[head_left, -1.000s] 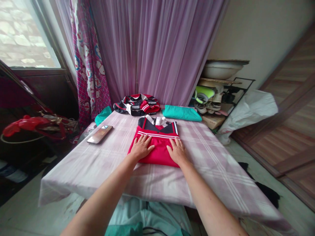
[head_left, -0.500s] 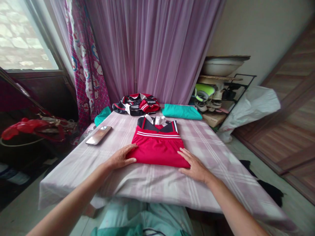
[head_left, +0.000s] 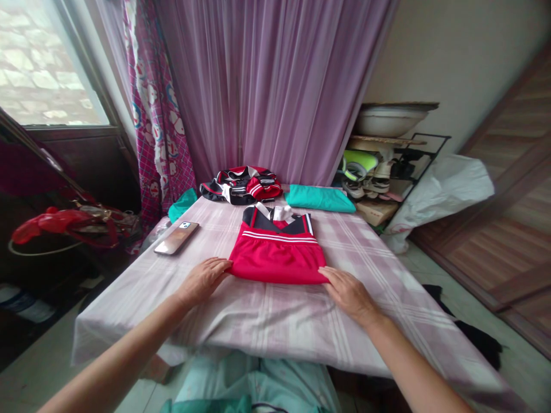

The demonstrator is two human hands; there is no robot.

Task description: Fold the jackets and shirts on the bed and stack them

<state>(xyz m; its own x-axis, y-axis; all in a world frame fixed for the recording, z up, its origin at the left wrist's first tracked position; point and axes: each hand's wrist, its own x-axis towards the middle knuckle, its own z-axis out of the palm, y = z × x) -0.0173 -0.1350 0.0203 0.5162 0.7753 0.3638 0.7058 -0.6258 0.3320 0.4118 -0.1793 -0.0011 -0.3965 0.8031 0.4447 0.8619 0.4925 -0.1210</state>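
Note:
A folded red-and-black jacket (head_left: 278,261) lies on the table in front of me, its white collar pointing away and a white-striped band across its middle. My left hand (head_left: 204,281) pinches its near left corner, the thumb hidden beneath the cloth. At the near right corner, my right hand (head_left: 349,291) grips the red fabric between fingers and thumb. The near edge between both hands looks rounded and slightly raised.
The table has a checked cloth (head_left: 275,321). A phone (head_left: 177,238) lies to the left. Crumpled dark-and-red clothing (head_left: 241,184) and a folded teal cloth (head_left: 319,198) rest at the back. Beyond the right edge stand a shoe rack (head_left: 376,172) and a white bag (head_left: 447,189).
Both hands have gone from lying flat on the jacket's sides to pinching its near corners. The near red edge has shifted slightly away from me. The view has moved a little.

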